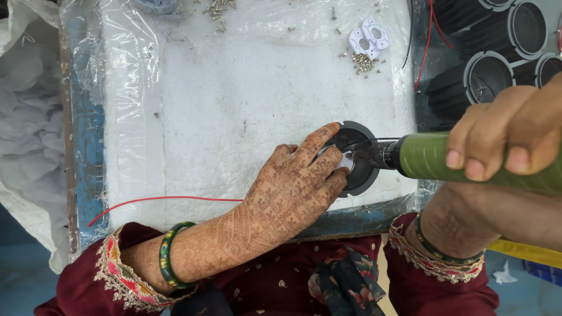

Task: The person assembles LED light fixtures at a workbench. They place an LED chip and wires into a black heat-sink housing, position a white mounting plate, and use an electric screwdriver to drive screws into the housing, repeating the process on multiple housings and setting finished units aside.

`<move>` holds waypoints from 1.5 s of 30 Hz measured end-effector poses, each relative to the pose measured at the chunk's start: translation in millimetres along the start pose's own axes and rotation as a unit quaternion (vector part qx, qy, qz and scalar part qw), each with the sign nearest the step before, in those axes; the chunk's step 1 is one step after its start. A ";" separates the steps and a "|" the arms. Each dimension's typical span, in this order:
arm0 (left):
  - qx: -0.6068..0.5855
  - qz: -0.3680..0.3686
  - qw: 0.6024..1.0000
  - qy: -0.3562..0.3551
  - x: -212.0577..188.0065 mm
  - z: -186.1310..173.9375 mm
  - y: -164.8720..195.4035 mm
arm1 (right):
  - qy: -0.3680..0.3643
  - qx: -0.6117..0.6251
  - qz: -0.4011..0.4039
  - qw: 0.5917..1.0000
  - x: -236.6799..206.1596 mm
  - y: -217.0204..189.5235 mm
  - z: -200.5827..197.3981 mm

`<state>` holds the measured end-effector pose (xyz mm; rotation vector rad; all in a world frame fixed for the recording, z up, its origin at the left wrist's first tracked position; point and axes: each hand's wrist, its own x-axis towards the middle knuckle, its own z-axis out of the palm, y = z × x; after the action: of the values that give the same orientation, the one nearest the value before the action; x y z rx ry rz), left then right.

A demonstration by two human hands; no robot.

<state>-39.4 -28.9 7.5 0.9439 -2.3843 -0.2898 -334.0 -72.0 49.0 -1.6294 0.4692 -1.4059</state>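
The left hand lies flat over a round black housing on the white foam pad that covers the bench. Its fingers are spread and pressed down, the fingertips holding a small white plate in the middle of the housing. The housing sits at about 2 o'clock from the palm, near the pad's lower right corner.

The right hand is wrapped tight around a green power screwdriver, which reaches in from 3 o'clock. Its dark tip meets the housing just beside the left fingertips.

The pad's front edge runs just under the left hand, and its right edge lies just beyond the housing. Open foam stretches from 9 to 12 o'clock of the housing. A red wire trails along the pad toward 9 o'clock from under the left palm.

Far up the pad, at 12 o'clock, lie two white plates with a small heap of screws beside them; more screws scatter at the top edge. More black housings are stacked at 1 o'clock, off the pad.

The screw under the tip is hidden by fingers. The screwdriver's rear end is cut off by the frame.
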 end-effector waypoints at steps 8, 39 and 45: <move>0.004 -0.002 1.000 -0.009 -1.0 -1.6 -0.3 | -0.021 0.020 0.034 0.999 2.8 -1.0 -7.7; 0.013 0.002 1.000 0.026 -7.3 -2.1 1.9 | -0.071 0.073 0.112 0.988 26.5 5.0 -18.6; 0.010 0.008 1.000 0.025 -6.4 -2.3 1.2 | -0.127 0.052 0.119 0.983 34.5 0.4 -20.9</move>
<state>-34.9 -23.6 7.2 0.9298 -2.3534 -0.2330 -343.6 -106.7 67.5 -1.5833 0.4193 -1.0142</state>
